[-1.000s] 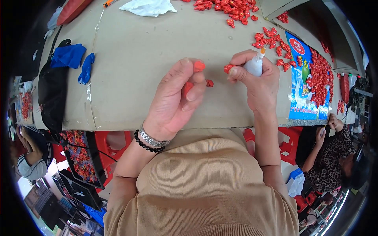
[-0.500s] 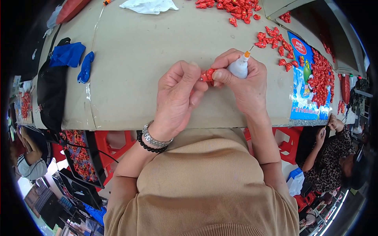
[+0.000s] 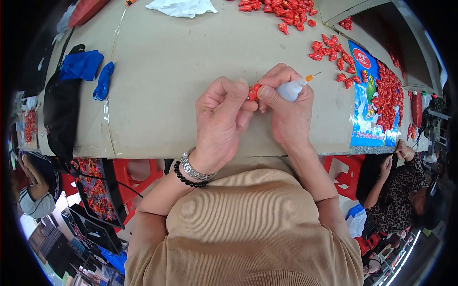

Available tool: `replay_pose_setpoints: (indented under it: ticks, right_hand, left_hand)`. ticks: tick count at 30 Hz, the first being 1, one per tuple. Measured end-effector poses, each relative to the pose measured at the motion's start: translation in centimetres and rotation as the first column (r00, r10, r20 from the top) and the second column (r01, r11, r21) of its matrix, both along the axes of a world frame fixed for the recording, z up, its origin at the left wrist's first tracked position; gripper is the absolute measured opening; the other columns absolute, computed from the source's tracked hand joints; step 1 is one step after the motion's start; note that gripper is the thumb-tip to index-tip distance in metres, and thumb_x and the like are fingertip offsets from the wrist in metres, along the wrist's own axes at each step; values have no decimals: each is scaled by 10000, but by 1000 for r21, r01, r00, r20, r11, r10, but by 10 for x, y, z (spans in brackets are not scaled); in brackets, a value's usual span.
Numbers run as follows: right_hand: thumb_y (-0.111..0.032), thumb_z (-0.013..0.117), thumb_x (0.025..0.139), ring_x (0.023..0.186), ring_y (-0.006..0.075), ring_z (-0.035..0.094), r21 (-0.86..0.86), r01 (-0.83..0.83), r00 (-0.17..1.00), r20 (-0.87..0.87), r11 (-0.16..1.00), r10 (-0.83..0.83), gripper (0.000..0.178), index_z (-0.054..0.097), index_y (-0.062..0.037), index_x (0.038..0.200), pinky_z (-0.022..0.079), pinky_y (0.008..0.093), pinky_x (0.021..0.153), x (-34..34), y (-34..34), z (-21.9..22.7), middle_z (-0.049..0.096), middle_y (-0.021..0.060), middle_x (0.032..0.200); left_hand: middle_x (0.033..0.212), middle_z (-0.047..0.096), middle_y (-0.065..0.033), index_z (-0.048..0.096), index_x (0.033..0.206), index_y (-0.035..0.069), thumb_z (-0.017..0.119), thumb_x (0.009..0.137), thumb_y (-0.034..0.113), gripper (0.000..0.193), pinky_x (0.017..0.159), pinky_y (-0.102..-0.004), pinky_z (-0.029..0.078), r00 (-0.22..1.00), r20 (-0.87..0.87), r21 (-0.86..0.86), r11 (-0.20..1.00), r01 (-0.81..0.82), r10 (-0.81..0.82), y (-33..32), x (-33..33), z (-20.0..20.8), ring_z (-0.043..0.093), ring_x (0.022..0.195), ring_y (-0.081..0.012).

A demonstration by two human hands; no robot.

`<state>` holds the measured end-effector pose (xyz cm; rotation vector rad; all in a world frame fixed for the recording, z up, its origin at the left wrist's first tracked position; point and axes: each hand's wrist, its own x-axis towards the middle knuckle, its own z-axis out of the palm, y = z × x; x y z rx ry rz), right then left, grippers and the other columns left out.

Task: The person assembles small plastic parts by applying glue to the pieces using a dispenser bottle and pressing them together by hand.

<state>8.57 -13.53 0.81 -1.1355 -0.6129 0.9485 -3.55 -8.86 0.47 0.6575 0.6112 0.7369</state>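
Observation:
A small red plastic figure [image 3: 253, 92] is pinched between my two hands above the table. My left hand [image 3: 222, 112] closes thumb and fingers on its left end and hides part of it. On the other end, the thumb and forefinger of my right hand [image 3: 292, 112] grip the figure. My right hand also keeps a small white squeeze bottle [image 3: 288, 90] against its palm. The bottle's orange tip [image 3: 309, 78] and thin needle point up to the right, away from the figure.
Loose red pieces [image 3: 292, 12] lie at the far side, and more are heaped on a blue printed sheet [image 3: 361, 125] at right. A white cloth [image 3: 183, 6], blue cloth [image 3: 81, 65] and black bag [image 3: 63, 112] rest on the table [image 3: 157, 95]. Another person [image 3: 397, 198] sits at right.
My hands have come closer together around the red figure. The bottle has tipped over to the right, its needle now slanting more sideways.

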Motion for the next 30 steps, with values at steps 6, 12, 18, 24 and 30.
replay_pose_setpoints:
  ticks: [6, 12, 18, 24, 30]
  right_hand:
    - [101, 643, 767, 630, 91, 549, 25, 2, 999, 33, 1000, -3, 129, 590, -17, 766, 441, 219, 529, 6, 4, 3, 579, 29, 765]
    - [100, 671, 737, 687, 109, 550, 37, 26, 996, 81, 999, -29, 135, 607, -4, 794, 462, 226, 574, 3, 1, 4, 548, 60, 876]
    - [79, 697, 728, 771, 108, 529, 122, 39, 993, 102, 992, -51, 151, 604, -22, 792, 447, 235, 650, 0, -2, 3, 527, 53, 904]
    - [57, 711, 733, 794, 104, 513, 199, 51, 995, 70, 979, -66, 160, 595, -37, 790, 429, 238, 707, 3, -2, 6, 523, 52, 919]
    - [66, 693, 751, 794, 96, 513, 242, 47, 998, 36, 969, -58, 159, 588, -41, 801, 438, 232, 700, 7, -3, 9, 516, 55, 939]
  left_hand:
    - [659, 610, 4, 510, 732, 103, 579, 940, 210, 244, 413, -184, 250, 997, 41, -44, 997, -64, 65, 3, 11, 3, 374, 485, -23]
    - [674, 532, 12, 467, 742, 88, 566, 942, 168, 237, 422, -189, 273, 998, 49, -41, 998, -41, 43, 4, 9, 9, 385, 503, -34]
    - [659, 554, -14, 440, 764, 83, 509, 965, 135, 219, 474, -192, 337, 998, 46, 57, 998, -41, 38, 3, 6, 19, 396, 492, -57]
    - [709, 614, -35, 499, 784, 72, 585, 937, 179, 205, 447, -184, 307, 994, 98, 106, 993, -48, 38, 4, 11, 20, 426, 509, -41]
    - [730, 617, -43, 496, 784, 62, 575, 941, 164, 203, 471, -182, 321, 991, 131, 98, 995, -26, 13, 4, 17, 25, 438, 538, -41]
